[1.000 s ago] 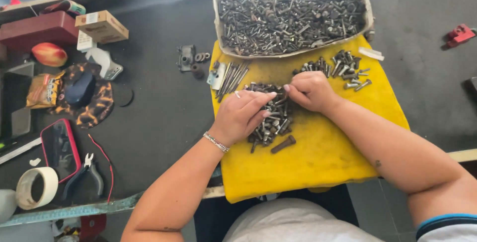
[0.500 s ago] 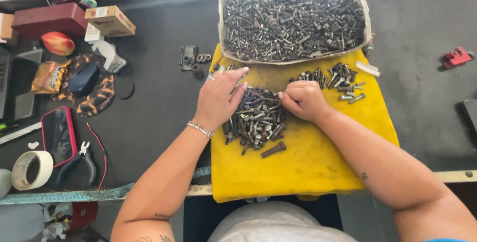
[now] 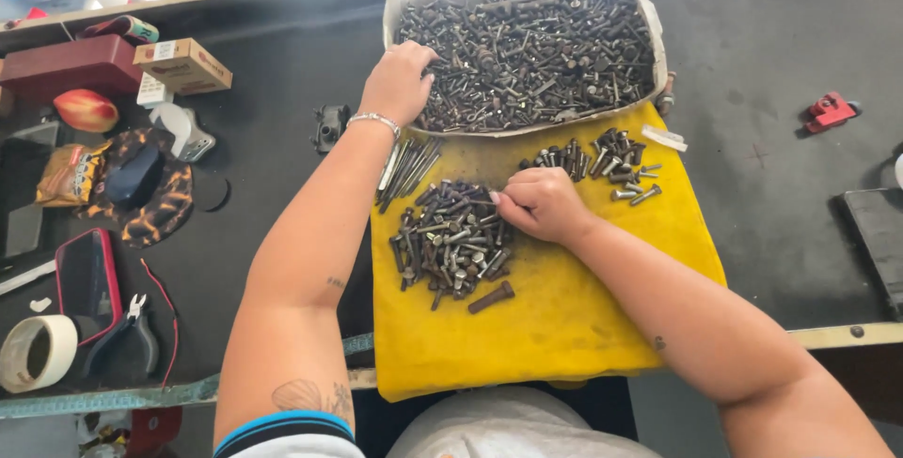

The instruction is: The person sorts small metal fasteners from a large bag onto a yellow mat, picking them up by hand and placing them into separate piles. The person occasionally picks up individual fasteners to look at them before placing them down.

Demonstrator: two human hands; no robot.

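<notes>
Left hand in the tray, right hand at the bolt pile

The left hand was laid, fingers curled, on the tray of bolts at twelve o'clock; the right hand was closed, pinching at the pile of sorted bolts at its nine o'clock.

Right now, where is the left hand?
In the head view, the left hand rests on the left edge of the white tray of mixed bolts, above the yellow cloth.

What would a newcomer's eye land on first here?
The yellow cloth at centre, with a dark pile of bolts on it. Behind it sits a tray heaped with mixed fasteners. The left hand reaches into the tray, while the right hand picks at the pile's edge.
</notes>
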